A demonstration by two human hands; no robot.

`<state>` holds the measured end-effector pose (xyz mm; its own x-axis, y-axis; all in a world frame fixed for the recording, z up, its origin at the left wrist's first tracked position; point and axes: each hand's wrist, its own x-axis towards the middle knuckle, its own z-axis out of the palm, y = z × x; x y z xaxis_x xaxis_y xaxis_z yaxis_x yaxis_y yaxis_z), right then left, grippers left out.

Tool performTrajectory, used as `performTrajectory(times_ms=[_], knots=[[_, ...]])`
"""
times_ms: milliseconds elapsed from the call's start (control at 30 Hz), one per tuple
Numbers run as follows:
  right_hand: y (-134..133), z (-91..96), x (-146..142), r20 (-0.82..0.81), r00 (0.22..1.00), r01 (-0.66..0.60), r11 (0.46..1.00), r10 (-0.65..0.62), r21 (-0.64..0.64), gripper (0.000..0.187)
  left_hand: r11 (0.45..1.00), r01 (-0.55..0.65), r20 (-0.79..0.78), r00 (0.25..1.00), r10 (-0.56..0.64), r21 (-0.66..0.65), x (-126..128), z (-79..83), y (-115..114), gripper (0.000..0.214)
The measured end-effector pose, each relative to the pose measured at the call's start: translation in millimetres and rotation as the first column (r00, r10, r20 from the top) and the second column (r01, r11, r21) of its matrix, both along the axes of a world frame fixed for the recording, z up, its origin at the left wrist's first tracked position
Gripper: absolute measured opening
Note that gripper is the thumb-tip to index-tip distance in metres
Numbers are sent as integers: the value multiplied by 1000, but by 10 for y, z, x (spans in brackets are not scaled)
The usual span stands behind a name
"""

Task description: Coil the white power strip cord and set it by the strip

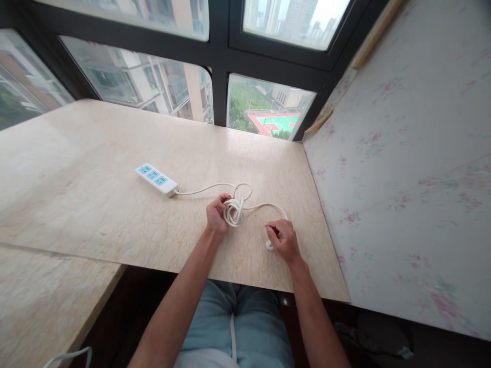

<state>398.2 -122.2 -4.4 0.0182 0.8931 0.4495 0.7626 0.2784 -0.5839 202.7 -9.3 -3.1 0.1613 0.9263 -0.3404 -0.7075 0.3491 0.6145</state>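
Centrally in the frame, the left hand [217,215] grips the left edge of the coiled white cable [239,206]. Lower right of centre, the right hand [284,240] curls just above the plug [269,246]; whether it pinches anything I cannot tell. Left of centre, the power strip [156,180] lies apart from both hands.

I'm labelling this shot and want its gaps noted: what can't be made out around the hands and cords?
Plug: head view, partly covered by the right hand; prongs can't be made out.
Coiled cord: head view, left side partly hidden by the left hand.
Lower-left cable: head view, cut off by the bottom edge.
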Motion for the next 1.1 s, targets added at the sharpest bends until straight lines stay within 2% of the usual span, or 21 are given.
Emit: performTrajectory(times_ms=[100,200,367,533,667,767,867,967,1033,1100], knots=[[19,-26,-10,40,999,14,1000,-14,-5,20,998,58,149,987,-53,-30,-18,14,-8,27],[28,-47,-4,38,998,40,999,-40,17,19,995,94,226,970,-88,-15,-12,18,-23,25],[22,-95,14,-61,986,160,981,-154,111,18,993,108,244,963,-116,45,-14,21,-26,23],[-14,-109,-24,-238,944,252,966,-230,66,22,984,148,252,953,-168,96,-15,39,-28,23],[-7,21,-107,-334,910,275,960,-245,44,24,977,150,166,971,-175,153,-4,79,-41,19],[95,274,-187,-357,911,248,966,-206,75,24,974,114,146,979,-144,196,5,95,-54,18],[296,603,-268,-258,961,137,982,-101,127,24,964,115,151,977,-154,241,13,84,-65,19],[541,823,-302,-68,998,-11,997,17,82,28,954,132,159,971,-179,268,10,71,-72,19],[671,831,-263,77,994,-69,997,71,-27,35,953,132,177,967,-185,274,-1,73,-73,19],[731,731,-166,198,976,-51,983,86,-177,46,954,131,208,959,-191,268,-17,81,-69,19]])
